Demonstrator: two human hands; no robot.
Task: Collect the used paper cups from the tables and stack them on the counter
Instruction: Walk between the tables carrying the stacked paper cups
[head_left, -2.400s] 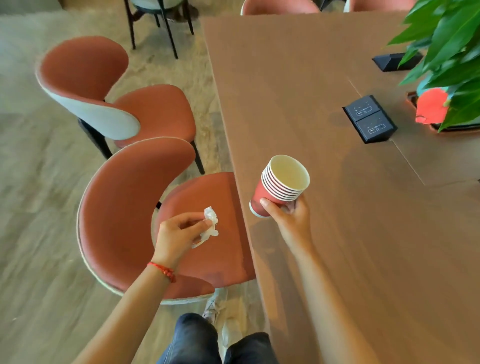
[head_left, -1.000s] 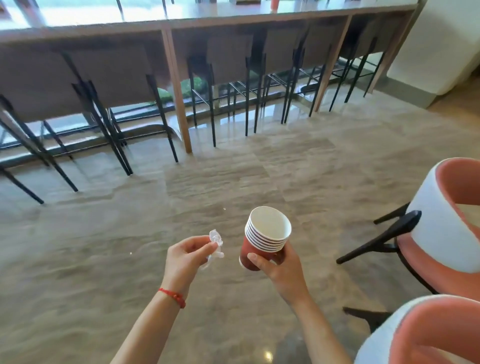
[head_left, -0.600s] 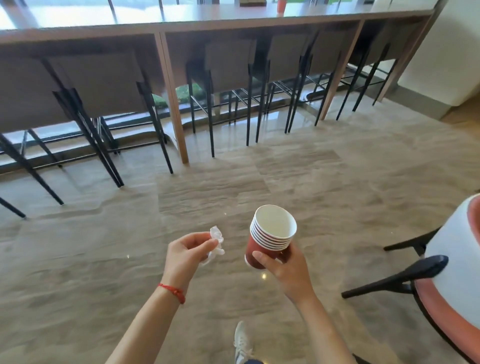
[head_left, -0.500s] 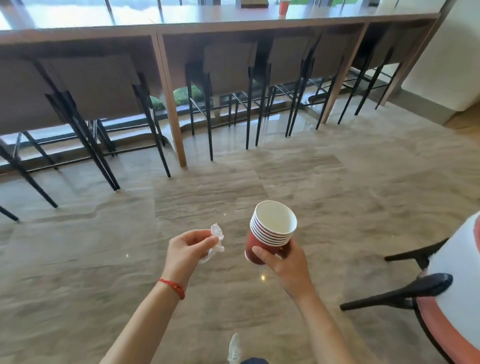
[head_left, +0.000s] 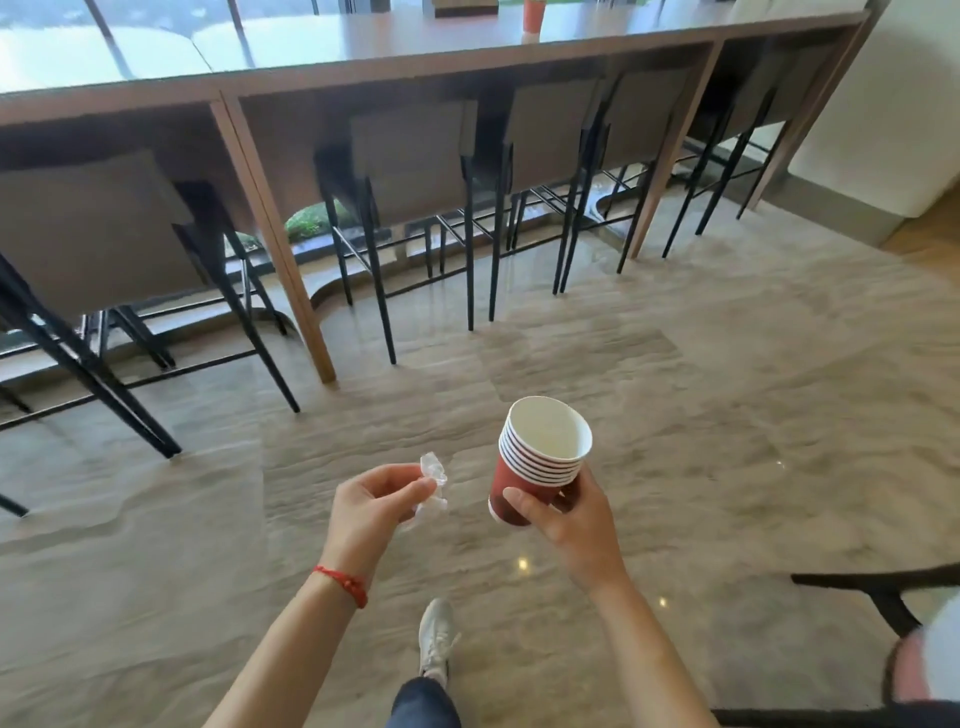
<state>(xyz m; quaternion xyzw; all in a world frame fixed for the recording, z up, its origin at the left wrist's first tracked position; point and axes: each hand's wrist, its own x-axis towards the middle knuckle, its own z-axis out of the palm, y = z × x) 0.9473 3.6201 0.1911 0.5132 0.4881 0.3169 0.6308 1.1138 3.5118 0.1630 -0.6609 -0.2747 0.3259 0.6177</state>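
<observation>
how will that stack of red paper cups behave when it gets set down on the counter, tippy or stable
The stack of red paper cups is probably light: the right hand carries it tilted with a loose hold. Seven or so nested rims make it tall over one narrow base, so it may tip if nudged. The thin paper walls likely dent under a hard squeeze.

Stacked cups (head_left: 540, 457) in right hand (head_left: 574, 525)

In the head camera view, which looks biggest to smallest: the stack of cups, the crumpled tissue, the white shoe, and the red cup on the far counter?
1. Stack of cups
2. Shoe
3. Tissue
4. Red cup on the counter: smallest here, but far off and cut by the frame, so likely the stack's size.
</observation>
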